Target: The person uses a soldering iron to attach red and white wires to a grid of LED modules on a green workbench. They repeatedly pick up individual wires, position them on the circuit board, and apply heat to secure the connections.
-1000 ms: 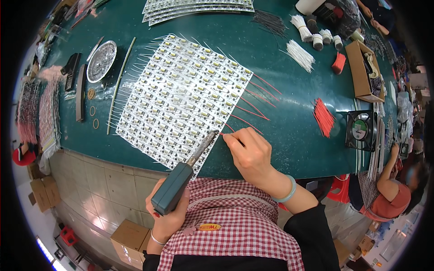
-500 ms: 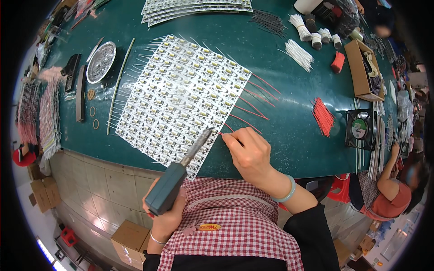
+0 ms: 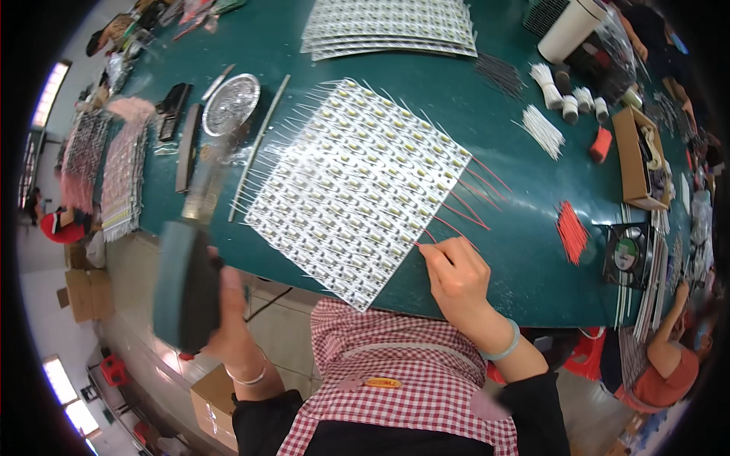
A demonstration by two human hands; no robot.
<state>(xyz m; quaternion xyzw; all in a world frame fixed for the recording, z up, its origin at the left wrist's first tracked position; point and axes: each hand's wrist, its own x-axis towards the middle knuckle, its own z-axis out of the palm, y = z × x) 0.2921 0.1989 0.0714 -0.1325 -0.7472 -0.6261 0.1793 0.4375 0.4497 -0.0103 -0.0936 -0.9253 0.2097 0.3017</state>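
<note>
Pinching red wire (image 3: 427,245), right hand (image 3: 458,280); cardboard box (image 3: 633,163) nearby.

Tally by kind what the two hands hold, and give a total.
Teal-handled tool, gripped in the left hand: 1
Red wire, pinched by the right hand: 1
Total: 2
</note>
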